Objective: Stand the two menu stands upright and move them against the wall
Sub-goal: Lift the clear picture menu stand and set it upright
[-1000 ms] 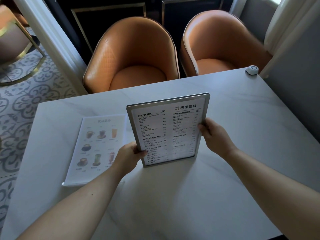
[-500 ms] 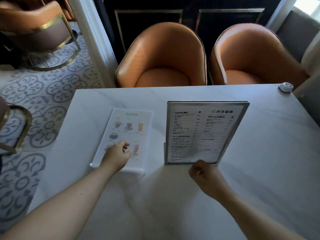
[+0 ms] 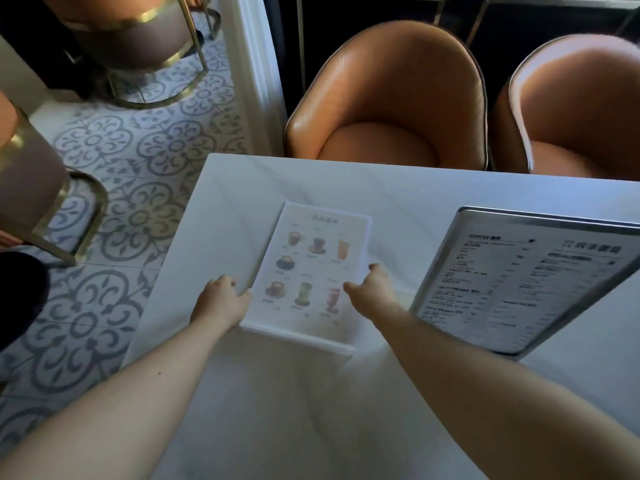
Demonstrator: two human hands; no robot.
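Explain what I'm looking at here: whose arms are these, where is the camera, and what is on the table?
There is no machine: a person wears a camera on the head, looking down at two bare arms. The left hand and right hand grip opposite edges of the drinks picture menu stand, which lies flat on the white table. To its right the text menu stand, framed in metal, already stands upright. Two orange chairs sit beyond the table.

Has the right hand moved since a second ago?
Yes. The right hand has left the text menu stand, which stands upright, and crossed left to the picture menu stand lying flat.
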